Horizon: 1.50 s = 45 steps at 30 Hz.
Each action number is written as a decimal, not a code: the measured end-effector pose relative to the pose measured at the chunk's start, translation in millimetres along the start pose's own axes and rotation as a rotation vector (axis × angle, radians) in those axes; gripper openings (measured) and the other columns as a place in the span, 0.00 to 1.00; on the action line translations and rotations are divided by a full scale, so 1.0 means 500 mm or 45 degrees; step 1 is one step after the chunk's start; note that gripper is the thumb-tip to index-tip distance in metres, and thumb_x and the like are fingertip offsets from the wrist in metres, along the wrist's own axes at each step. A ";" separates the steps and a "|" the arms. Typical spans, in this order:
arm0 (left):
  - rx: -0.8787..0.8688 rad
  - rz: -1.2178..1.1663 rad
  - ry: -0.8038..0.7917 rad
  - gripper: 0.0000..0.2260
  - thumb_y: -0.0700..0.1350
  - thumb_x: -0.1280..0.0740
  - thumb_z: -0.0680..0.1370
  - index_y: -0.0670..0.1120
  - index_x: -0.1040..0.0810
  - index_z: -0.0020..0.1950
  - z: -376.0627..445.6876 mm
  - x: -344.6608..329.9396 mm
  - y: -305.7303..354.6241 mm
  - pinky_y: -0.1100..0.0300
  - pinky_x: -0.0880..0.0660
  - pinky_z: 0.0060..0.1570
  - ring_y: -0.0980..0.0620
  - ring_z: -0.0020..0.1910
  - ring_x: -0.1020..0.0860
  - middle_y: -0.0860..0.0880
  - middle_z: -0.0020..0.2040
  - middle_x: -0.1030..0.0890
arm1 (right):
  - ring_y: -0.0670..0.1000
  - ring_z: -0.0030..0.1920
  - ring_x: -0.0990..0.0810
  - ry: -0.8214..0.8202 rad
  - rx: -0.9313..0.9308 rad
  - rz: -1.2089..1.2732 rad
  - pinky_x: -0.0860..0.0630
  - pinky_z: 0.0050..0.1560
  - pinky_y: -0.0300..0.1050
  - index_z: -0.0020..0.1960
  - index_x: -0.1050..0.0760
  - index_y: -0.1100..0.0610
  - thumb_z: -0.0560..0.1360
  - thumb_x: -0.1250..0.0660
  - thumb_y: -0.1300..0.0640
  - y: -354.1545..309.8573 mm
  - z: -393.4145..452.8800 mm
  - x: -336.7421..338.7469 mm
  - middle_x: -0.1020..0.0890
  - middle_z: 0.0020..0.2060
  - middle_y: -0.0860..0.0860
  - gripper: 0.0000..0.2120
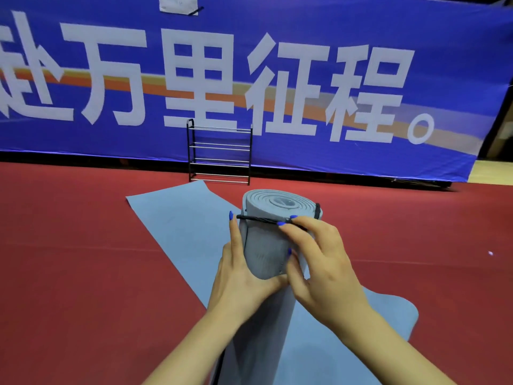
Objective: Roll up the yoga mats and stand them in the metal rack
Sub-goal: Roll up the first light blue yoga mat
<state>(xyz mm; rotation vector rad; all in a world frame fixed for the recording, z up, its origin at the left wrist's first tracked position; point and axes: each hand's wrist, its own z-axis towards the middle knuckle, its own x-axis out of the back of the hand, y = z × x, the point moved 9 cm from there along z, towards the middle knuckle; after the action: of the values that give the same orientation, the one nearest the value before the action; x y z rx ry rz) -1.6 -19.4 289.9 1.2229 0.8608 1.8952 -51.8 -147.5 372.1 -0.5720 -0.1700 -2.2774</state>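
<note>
A rolled grey-blue yoga mat (266, 245) stands on end in front of me, its spiral top facing up. My left hand (238, 273) grips the roll's left side. My right hand (316, 262) pinches a black elastic strap (261, 218) stretched across the roll near its top; the strap loops round the right side of the roll. A second grey-blue mat (180, 232) lies flat and unrolled on the floor beneath and behind the roll. The black metal rack (220, 152) with silver bars stands empty further back, against the banner.
Red floor (69, 259) spreads on all sides. A large blue banner (277, 79) with white characters hangs across the back. A wooden floor strip (491, 170) shows at far right.
</note>
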 end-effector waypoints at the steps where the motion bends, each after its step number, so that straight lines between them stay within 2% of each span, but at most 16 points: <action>1: -0.006 0.014 -0.006 0.55 0.68 0.30 0.58 0.76 0.77 0.59 -0.001 -0.002 0.004 0.52 0.28 0.60 0.52 0.67 0.32 0.53 0.70 0.37 | 0.53 0.57 0.29 0.037 -0.050 0.014 0.33 0.59 0.44 0.62 0.30 0.57 0.70 0.40 0.63 0.002 -0.001 0.006 0.27 0.57 0.54 0.20; 5: -0.037 -0.001 -0.012 0.51 0.72 0.34 0.54 0.78 0.73 0.59 -0.008 0.003 0.013 0.51 0.29 0.62 0.53 0.69 0.33 0.57 0.72 0.39 | 0.52 0.52 0.29 0.105 -0.123 -0.056 0.38 0.55 0.43 0.62 0.31 0.55 0.69 0.40 0.59 0.001 0.004 0.019 0.23 0.51 0.53 0.21; 8: -0.034 0.039 -0.015 0.53 0.71 0.34 0.52 0.76 0.71 0.62 -0.014 0.008 0.011 0.52 0.28 0.61 0.52 0.69 0.32 0.56 0.74 0.42 | 0.52 0.50 0.30 0.137 -0.031 -0.103 0.36 0.51 0.45 0.60 0.29 0.54 0.68 0.40 0.60 -0.011 0.008 0.023 0.22 0.48 0.52 0.20; 13: -0.093 0.116 0.018 0.50 0.68 0.30 0.54 0.68 0.61 0.65 -0.022 0.018 0.017 0.56 0.26 0.54 0.51 0.65 0.29 0.55 0.74 0.46 | 0.53 0.45 0.32 0.124 -0.045 -0.074 0.34 0.47 0.46 0.61 0.33 0.55 0.68 0.40 0.60 -0.013 0.011 0.009 0.31 0.49 0.51 0.21; 15: -0.104 0.110 0.037 0.47 0.62 0.25 0.58 0.67 0.57 0.63 -0.021 0.023 0.016 0.55 0.25 0.52 0.50 0.62 0.27 0.54 0.72 0.44 | 0.54 0.43 0.31 0.085 -0.064 -0.075 0.32 0.45 0.46 0.60 0.32 0.55 0.68 0.40 0.60 -0.004 0.008 0.002 0.29 0.48 0.52 0.20; 17: -0.103 0.093 0.063 0.45 0.60 0.23 0.59 0.67 0.54 0.61 -0.016 0.033 0.010 0.54 0.25 0.52 0.49 0.60 0.26 0.52 0.70 0.40 | 0.54 0.41 0.27 0.003 -0.097 -0.075 0.30 0.39 0.41 0.60 0.32 0.54 0.68 0.41 0.59 0.004 0.010 -0.008 0.28 0.48 0.50 0.20; 19: -0.068 0.073 0.072 0.45 0.62 0.23 0.57 0.66 0.53 0.60 -0.012 0.041 0.000 0.52 0.24 0.51 0.49 0.58 0.25 0.51 0.68 0.34 | 0.53 0.38 0.24 -0.051 -0.129 -0.109 0.30 0.31 0.39 0.60 0.32 0.52 0.67 0.42 0.57 0.006 0.015 -0.010 0.26 0.48 0.49 0.20; 21: -0.030 0.088 0.056 0.45 0.64 0.24 0.56 0.65 0.53 0.60 -0.011 0.043 -0.005 0.52 0.24 0.49 0.49 0.56 0.24 0.51 0.66 0.31 | 0.52 0.36 0.24 -0.052 -0.176 -0.065 0.29 0.27 0.43 0.58 0.33 0.51 0.68 0.42 0.57 0.004 0.018 -0.009 0.24 0.46 0.49 0.19; 27: -0.011 0.113 0.018 0.45 0.65 0.27 0.57 0.66 0.56 0.62 -0.018 0.042 -0.001 0.54 0.24 0.48 0.50 0.57 0.24 0.52 0.67 0.32 | 0.51 0.35 0.32 0.074 -0.333 0.159 0.37 0.31 0.42 0.53 0.36 0.49 0.67 0.40 0.58 0.012 0.007 -0.005 0.25 0.37 0.46 0.15; 29: -0.052 0.164 0.043 0.49 0.64 0.27 0.59 0.65 0.59 0.67 -0.017 0.049 -0.003 0.53 0.25 0.49 0.48 0.59 0.24 0.52 0.71 0.34 | 0.50 0.32 0.31 -0.019 -0.347 0.186 0.38 0.29 0.40 0.51 0.36 0.48 0.68 0.43 0.54 0.010 -0.006 -0.029 0.28 0.34 0.42 0.12; 32: -0.131 0.232 0.094 0.51 0.58 0.26 0.63 0.62 0.61 0.73 -0.011 0.061 -0.002 0.56 0.28 0.49 0.48 0.65 0.28 0.60 0.76 0.48 | 0.53 0.28 0.31 -0.314 -0.331 0.214 0.33 0.28 0.46 0.46 0.38 0.46 0.69 0.46 0.50 -0.004 -0.049 -0.097 0.29 0.30 0.43 0.06; 34: -0.118 0.208 0.089 0.51 0.58 0.26 0.62 0.62 0.59 0.74 -0.007 0.065 -0.009 0.57 0.30 0.49 0.51 0.66 0.29 0.63 0.76 0.48 | 0.52 0.28 0.31 -0.384 -0.331 0.212 0.33 0.28 0.46 0.46 0.39 0.45 0.72 0.44 0.50 -0.002 -0.069 -0.115 0.31 0.30 0.42 0.04; 37: -0.061 0.041 0.097 0.52 0.64 0.30 0.54 0.65 0.57 0.72 -0.003 0.073 -0.025 0.54 0.27 0.53 0.52 0.64 0.28 0.65 0.73 0.44 | 0.43 0.30 0.30 -0.425 -0.370 0.318 0.38 0.31 0.36 0.47 0.40 0.41 0.73 0.44 0.49 0.009 -0.073 -0.118 0.31 0.32 0.39 0.05; 40: -0.015 -0.031 0.088 0.52 0.64 0.27 0.53 0.60 0.50 0.71 -0.002 0.075 -0.036 0.55 0.28 0.53 0.54 0.62 0.28 0.65 0.65 0.43 | 0.35 0.34 0.30 -0.312 -0.354 0.271 0.38 0.32 0.33 0.49 0.36 0.44 0.72 0.44 0.48 0.017 -0.068 -0.096 0.30 0.39 0.39 0.06; 43: -0.009 -0.031 0.091 0.52 0.56 0.20 0.55 0.56 0.49 0.69 -0.001 0.073 -0.039 0.58 0.31 0.52 0.56 0.58 0.30 0.64 0.60 0.47 | 0.41 0.41 0.28 -0.017 -0.648 0.401 0.31 0.36 0.40 0.49 0.36 0.42 0.71 0.39 0.47 0.068 -0.067 -0.063 0.31 0.46 0.40 0.08; 45: -0.040 -0.056 0.081 0.50 0.58 0.22 0.53 0.60 0.51 0.65 -0.004 0.067 -0.039 0.58 0.31 0.54 0.56 0.58 0.31 0.67 0.57 0.50 | 0.42 0.46 0.28 0.073 -0.895 0.627 0.30 0.43 0.36 0.52 0.36 0.38 0.70 0.36 0.47 0.103 -0.073 -0.066 0.32 0.52 0.38 0.13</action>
<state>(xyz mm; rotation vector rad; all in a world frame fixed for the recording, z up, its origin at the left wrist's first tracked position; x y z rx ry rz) -9.6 18.5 288.4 1.1216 0.8806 1.9143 -7.9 -172.5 321.8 -0.7916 0.7489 -1.8222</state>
